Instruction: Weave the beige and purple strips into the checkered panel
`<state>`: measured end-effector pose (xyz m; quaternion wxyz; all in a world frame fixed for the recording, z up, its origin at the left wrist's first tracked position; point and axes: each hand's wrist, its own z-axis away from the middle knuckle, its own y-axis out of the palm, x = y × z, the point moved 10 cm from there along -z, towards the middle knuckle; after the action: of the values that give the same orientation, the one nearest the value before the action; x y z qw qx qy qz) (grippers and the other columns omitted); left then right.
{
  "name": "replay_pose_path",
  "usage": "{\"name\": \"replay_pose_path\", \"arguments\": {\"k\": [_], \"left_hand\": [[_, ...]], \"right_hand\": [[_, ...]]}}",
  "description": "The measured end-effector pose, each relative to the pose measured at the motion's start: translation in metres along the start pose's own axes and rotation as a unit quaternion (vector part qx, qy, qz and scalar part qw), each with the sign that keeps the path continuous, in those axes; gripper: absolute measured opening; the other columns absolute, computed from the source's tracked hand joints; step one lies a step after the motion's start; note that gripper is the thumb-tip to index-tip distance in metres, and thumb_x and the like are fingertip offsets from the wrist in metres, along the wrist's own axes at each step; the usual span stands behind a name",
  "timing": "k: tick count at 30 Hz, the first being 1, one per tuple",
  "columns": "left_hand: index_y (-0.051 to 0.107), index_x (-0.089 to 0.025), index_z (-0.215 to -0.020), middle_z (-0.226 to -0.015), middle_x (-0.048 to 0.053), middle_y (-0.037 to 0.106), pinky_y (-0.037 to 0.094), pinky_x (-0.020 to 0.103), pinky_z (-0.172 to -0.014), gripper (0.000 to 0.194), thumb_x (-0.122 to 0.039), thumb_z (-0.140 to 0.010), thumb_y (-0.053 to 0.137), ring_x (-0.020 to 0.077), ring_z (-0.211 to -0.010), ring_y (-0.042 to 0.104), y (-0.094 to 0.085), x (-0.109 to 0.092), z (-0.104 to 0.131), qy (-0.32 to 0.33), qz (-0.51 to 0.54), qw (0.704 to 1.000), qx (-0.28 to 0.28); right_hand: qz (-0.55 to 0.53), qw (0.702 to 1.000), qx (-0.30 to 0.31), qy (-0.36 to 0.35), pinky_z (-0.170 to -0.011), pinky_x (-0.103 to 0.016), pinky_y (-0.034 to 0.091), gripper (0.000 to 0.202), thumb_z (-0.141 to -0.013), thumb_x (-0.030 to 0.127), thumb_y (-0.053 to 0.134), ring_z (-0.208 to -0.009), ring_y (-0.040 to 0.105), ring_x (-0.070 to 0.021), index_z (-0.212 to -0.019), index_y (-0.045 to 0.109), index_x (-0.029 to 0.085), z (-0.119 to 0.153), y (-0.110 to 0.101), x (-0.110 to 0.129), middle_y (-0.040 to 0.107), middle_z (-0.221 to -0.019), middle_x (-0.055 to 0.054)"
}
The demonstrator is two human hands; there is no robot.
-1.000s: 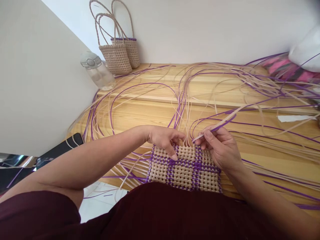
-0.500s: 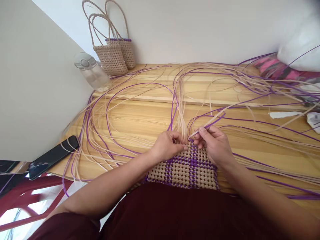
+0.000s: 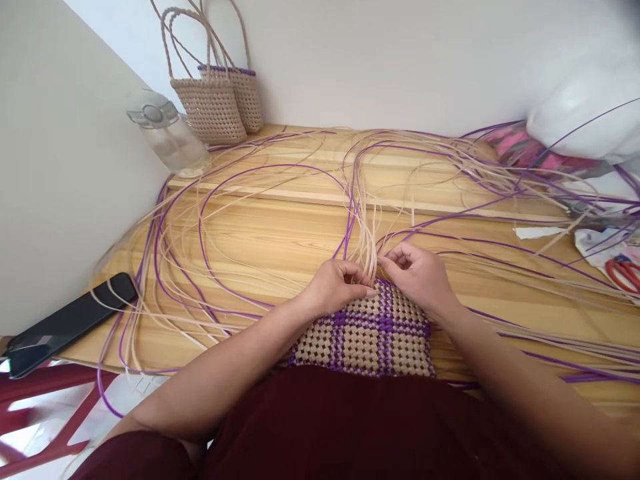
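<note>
In front of my body lies a woven panel (image 3: 363, 347) of beige and purple plastic strips in a checked pattern. My left hand (image 3: 343, 287) is closed at its far edge, thumb and fingers pinching beige strips (image 3: 369, 250) where they leave the weave. Just to the right, my right hand (image 3: 413, 273) is closed in a pinch beside the same edge, at the base of the strips. The strip end between its fingertips is mostly hidden. Long loose strips fan out from the panel to the left, right and back.
Two woven bags (image 3: 213, 110) and a clear bottle (image 3: 173, 140) stand at the back left. A black phone (image 3: 70, 323) lies at the table's left edge. Red-handled scissors (image 3: 623, 273) and a white plastic bag (image 3: 585, 120) are on the right. Loose strips cover much of the table (image 3: 260, 233).
My right hand has turned and come closer to my left; the beige and purple strip ends that stuck up from its fingers no longer show there. The view has shifted, revealing the scissors.
</note>
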<state>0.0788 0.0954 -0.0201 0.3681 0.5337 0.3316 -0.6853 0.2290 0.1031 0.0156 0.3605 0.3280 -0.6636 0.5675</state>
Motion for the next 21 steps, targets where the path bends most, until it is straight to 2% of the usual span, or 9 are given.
{"name": "replay_pose_path", "arguments": {"k": [3,5,7,9,11,13,16,18,21], "left_hand": [[0.072,-0.014,-0.073,-0.064,-0.002,0.062,0.038,0.024,-0.059,0.02,-0.03,-0.063,0.079,0.0095,-0.06,0.049,0.001,0.003,0.0,0.003,0.017,1.0,0.016],[0.072,-0.013,-0.073,-0.067,-0.001,0.065,0.041,0.024,-0.062,0.019,-0.029,-0.063,0.08,0.0101,-0.062,0.052,0.0,0.001,0.0,0.009,0.033,0.999,0.021],[0.072,-0.013,-0.073,-0.068,0.0,0.067,0.042,0.024,-0.065,0.019,-0.028,-0.064,0.08,0.0105,-0.064,0.054,-0.001,0.0,0.0,0.012,0.044,0.999,0.023],[0.072,-0.012,-0.074,-0.068,0.001,0.067,0.043,0.025,-0.065,0.021,-0.03,-0.065,0.079,0.0109,-0.064,0.055,-0.001,0.001,0.0,0.007,0.044,0.999,0.024],[0.073,-0.012,-0.075,-0.067,0.001,0.066,0.042,0.025,-0.063,0.024,-0.033,-0.066,0.078,0.0108,-0.062,0.054,0.0,0.002,0.0,0.003,0.034,0.999,0.029],[0.073,-0.012,-0.077,-0.065,0.001,0.064,0.039,0.024,-0.059,0.029,-0.038,-0.066,0.079,0.0099,-0.059,0.051,0.001,0.002,0.0,0.006,0.024,0.999,0.036],[0.074,-0.012,-0.078,-0.059,-0.001,0.059,0.032,0.023,-0.052,0.036,-0.044,-0.062,0.081,0.0084,-0.054,0.044,0.0,0.002,0.001,0.008,0.003,0.999,0.033],[0.073,-0.012,-0.077,-0.058,-0.002,0.057,0.029,0.023,-0.05,0.038,-0.046,-0.061,0.081,0.008,-0.052,0.041,-0.002,0.001,0.002,0.006,-0.018,1.0,0.022],[0.072,-0.011,-0.074,-0.058,-0.001,0.056,0.029,0.024,-0.051,0.036,-0.046,-0.067,0.076,0.0084,-0.054,0.041,-0.002,-0.003,0.003,0.009,-0.033,0.999,0.026]], "right_hand": [[0.123,0.963,-0.021,-0.237,-0.064,-0.027,0.048,0.009,-0.082,0.025,0.066,-0.065,0.057,-0.0127,-0.089,0.067,0.02,0.011,0.0,0.043,0.065,-0.076,-0.002],[0.171,0.909,0.024,-0.38,-0.075,-0.03,0.052,0.021,-0.085,0.018,0.062,-0.081,0.063,-0.0155,-0.104,0.069,0.023,0.026,0.01,0.063,0.069,-0.092,-0.005],[0.204,0.859,0.045,-0.467,-0.08,-0.031,0.053,0.028,-0.085,0.015,0.063,-0.088,0.064,-0.017,-0.109,0.07,0.026,0.034,0.009,0.073,0.07,-0.097,-0.005],[0.238,0.828,0.009,-0.508,-0.082,-0.032,0.054,0.032,-0.082,0.014,0.067,-0.09,0.064,-0.0184,-0.11,0.07,0.027,0.034,-0.005,0.083,0.071,-0.098,-0.005],[0.265,0.812,-0.045,-0.519,-0.088,-0.036,0.053,0.034,-0.079,0.015,0.072,-0.097,0.064,-0.0215,-0.11,0.071,0.028,0.031,-0.024,0.092,0.071,-0.106,-0.006],[0.266,0.815,-0.055,-0.512,-0.095,-0.04,0.05,0.031,-0.079,0.016,0.072,-0.108,0.063,-0.0247,-0.108,0.071,0.028,0.03,-0.035,0.098,0.07,-0.113,-0.005],[0.266,0.847,0.041,-0.459,-0.089,-0.036,0.052,0.024,-0.087,0.016,0.062,-0.101,0.067,-0.022,-0.109,0.069,0.024,0.029,-0.02,0.09,0.073,-0.109,-0.004],[0.294,0.865,0.108,-0.391,-0.077,-0.032,0.053,0.024,-0.092,0.018,0.053,-0.087,0.07,-0.0193,-0.11,0.068,0.02,0.031,-0.003,0.076,0.074,-0.102,-0.005],[0.297,0.895,0.171,-0.286,-0.069,-0.03,0.051,0.029,-0.097,0.025,0.043,-0.081,0.07,-0.019,-0.112,0.067,0.018,0.037,0.012,0.061,0.075,-0.098,-0.007]]}}
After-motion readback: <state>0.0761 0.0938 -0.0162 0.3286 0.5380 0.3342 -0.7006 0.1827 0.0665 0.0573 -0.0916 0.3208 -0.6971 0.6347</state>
